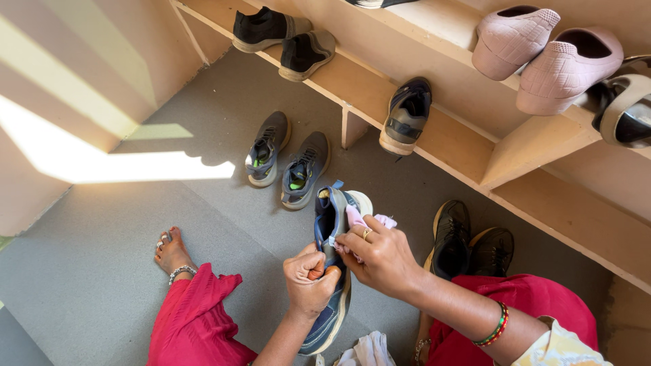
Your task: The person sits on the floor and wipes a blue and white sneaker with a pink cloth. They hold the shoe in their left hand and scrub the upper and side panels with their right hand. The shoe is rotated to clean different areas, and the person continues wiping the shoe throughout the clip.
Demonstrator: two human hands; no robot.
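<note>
A blue and grey sneaker (pixel 332 224) is held up in front of me, toe pointing away. My left hand (pixel 309 279) is closed around the side of its heel end. My right hand (pixel 378 256), with a ring on one finger, presses a pink cloth (pixel 369 220) against the shoe's opening. Red trouser legs and my bare left foot (pixel 171 251) rest on the grey floor.
A grey pair of sneakers (pixel 285 161) stands on the floor (pixel 135 271) ahead. Dark shoes (pixel 468 240) sit to the right. The wooden rack (pixel 461 135) holds black shoes, a single blue shoe (pixel 407 115) and pink slip-ons (pixel 542 54). A white cloth (pixel 366 351) lies below.
</note>
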